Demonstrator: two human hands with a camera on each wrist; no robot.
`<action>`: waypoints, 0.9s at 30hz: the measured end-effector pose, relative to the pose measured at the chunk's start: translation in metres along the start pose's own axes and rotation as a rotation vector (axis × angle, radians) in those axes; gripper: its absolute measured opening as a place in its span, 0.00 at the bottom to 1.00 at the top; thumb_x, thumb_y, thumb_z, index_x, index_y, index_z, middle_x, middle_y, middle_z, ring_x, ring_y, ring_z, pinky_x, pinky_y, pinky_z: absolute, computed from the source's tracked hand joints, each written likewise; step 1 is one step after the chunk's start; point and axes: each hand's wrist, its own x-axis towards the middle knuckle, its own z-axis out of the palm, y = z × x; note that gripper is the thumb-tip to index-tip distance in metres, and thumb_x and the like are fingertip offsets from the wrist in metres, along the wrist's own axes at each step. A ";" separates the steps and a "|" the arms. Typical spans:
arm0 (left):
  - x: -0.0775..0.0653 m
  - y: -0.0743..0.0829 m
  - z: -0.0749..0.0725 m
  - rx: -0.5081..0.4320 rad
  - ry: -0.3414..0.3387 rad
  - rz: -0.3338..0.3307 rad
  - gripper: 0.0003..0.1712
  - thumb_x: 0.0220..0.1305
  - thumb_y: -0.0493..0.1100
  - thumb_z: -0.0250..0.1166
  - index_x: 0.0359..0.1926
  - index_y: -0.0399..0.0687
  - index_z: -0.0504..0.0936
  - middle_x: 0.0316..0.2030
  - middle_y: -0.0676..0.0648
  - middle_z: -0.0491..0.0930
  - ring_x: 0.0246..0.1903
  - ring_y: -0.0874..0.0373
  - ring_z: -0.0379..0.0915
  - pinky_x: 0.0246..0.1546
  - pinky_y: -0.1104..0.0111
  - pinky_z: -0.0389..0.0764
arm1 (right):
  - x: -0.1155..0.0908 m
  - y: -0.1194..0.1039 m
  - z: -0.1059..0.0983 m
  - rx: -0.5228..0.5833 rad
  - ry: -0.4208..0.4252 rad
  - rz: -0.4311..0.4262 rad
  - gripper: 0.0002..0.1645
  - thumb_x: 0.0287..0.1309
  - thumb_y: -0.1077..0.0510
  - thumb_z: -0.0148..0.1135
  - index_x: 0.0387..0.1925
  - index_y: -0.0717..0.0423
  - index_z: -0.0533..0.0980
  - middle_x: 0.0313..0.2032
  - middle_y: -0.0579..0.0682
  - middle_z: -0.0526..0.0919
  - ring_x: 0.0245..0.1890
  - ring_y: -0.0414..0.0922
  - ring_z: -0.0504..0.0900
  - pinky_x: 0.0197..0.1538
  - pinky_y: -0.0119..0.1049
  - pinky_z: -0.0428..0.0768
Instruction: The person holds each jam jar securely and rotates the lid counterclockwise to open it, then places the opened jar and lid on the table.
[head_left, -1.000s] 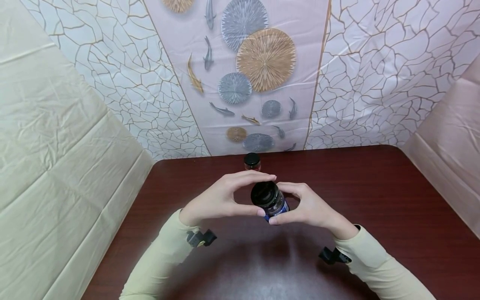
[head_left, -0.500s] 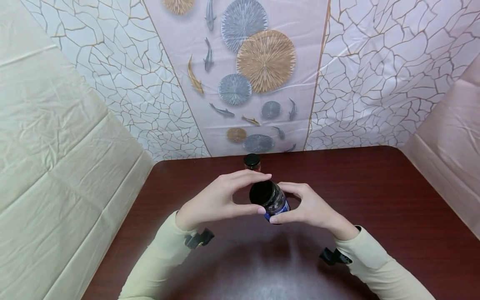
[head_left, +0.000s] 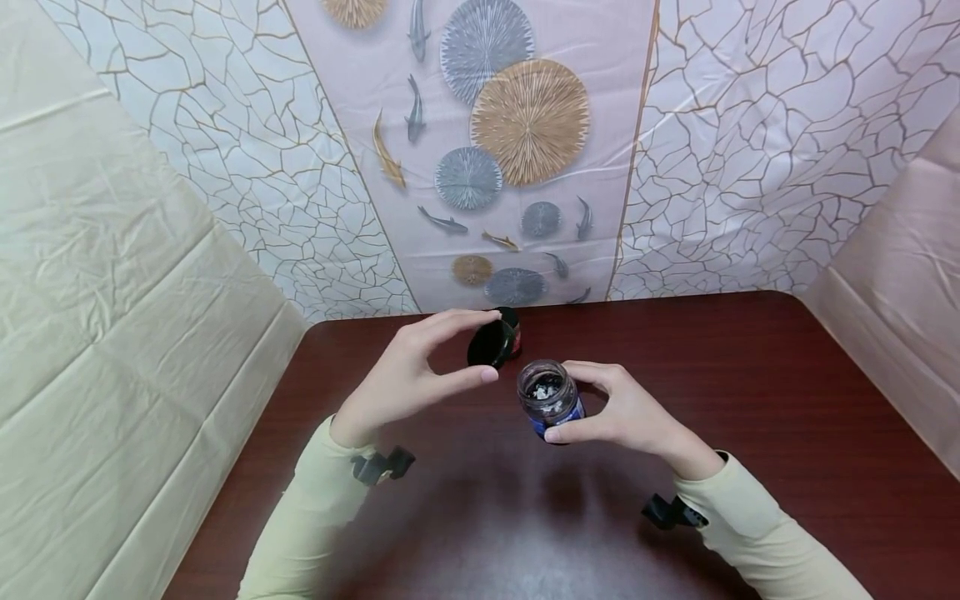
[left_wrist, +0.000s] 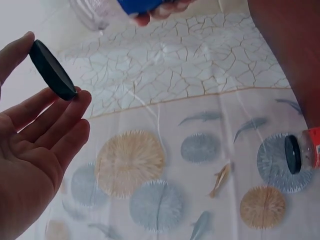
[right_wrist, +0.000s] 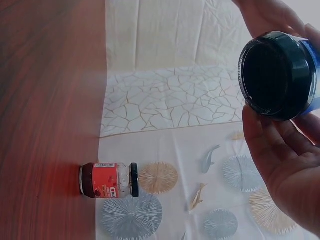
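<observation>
My left hand (head_left: 408, 367) pinches a dark round lid (head_left: 487, 344) between thumb and fingers, tilted on its edge; the left wrist view shows the lid (left_wrist: 52, 71) at the fingertips. To its right, my right hand (head_left: 618, 412) grips a glass jar (head_left: 550, 398) with a blue label round its side. The jar is uncapped and leans slightly, its mouth facing up toward the head camera. Dark contents with pale glints show inside. In the right wrist view the jar's dark base (right_wrist: 277, 77) faces the camera. Lid and jar are apart, both above the table.
A second jar (right_wrist: 107, 180) with a red label and black cap stands upright on the dark red table (head_left: 735, 375) near its back edge, partly behind the lid in the head view. A patterned cloth (head_left: 555, 275) hangs behind the table.
The lid has come off the blue-labelled jar. My left hand has carried it left and up, away from the jar's mouth. My right hand and the jar have hardly moved.
</observation>
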 end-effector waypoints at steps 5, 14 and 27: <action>-0.003 -0.004 -0.007 0.017 0.048 -0.051 0.32 0.61 0.50 0.74 0.67 0.57 0.77 0.60 0.60 0.78 0.61 0.63 0.73 0.63 0.64 0.71 | -0.001 0.001 -0.001 -0.016 0.007 0.010 0.29 0.46 0.58 0.82 0.52 0.47 0.82 0.47 0.42 0.85 0.51 0.43 0.82 0.55 0.35 0.79; -0.009 -0.009 -0.018 -0.023 0.102 -0.093 0.31 0.63 0.44 0.73 0.66 0.57 0.77 0.58 0.57 0.80 0.58 0.59 0.75 0.62 0.62 0.73 | -0.002 0.002 -0.004 -0.020 0.005 0.021 0.29 0.48 0.58 0.81 0.53 0.48 0.82 0.48 0.43 0.85 0.51 0.43 0.81 0.55 0.37 0.78; -0.015 -0.019 -0.027 -0.214 0.223 -0.135 0.31 0.61 0.29 0.70 0.66 0.44 0.76 0.61 0.47 0.78 0.60 0.54 0.76 0.63 0.62 0.73 | -0.003 0.002 -0.006 -0.008 0.026 0.043 0.31 0.45 0.59 0.82 0.54 0.45 0.82 0.50 0.41 0.85 0.53 0.44 0.81 0.57 0.36 0.78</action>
